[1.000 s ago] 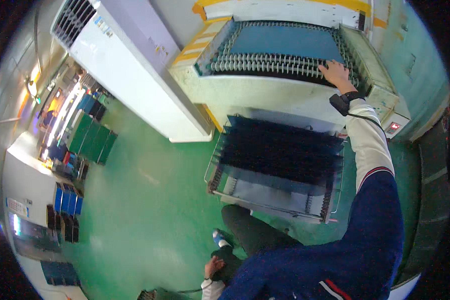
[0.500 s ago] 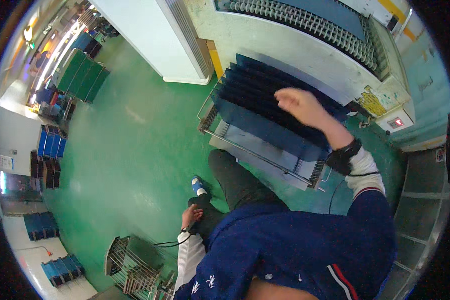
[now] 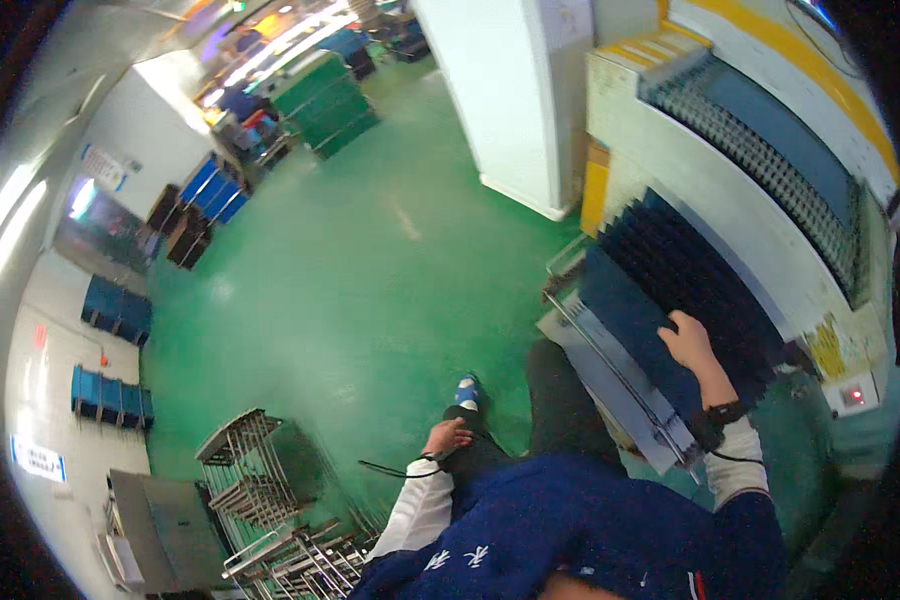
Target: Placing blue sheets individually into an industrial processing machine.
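Observation:
My right hand is at the upper edge of the nearest dark blue panel, with thumb and fingers closed on that edge. Behind it, several more thin dark blue panels stand upright in a row. They sit in a metal rack with a long rail along its near side. My left hand hangs by my left leg, holding nothing, its fingers loosely bent and apart. A dark band circles each wrist, and a black cord trails from the left one.
A pale machine with a roller bed lies behind the rack, beside a white column. At lower left stand empty metal racks. Blue panel stacks line the left wall; a green stack is farther off across the green floor.
My right hand has come down from above the panels onto the nearest panel's edge. The view has turned left, so the rack appears farther right. My left hand still hangs by my leg.

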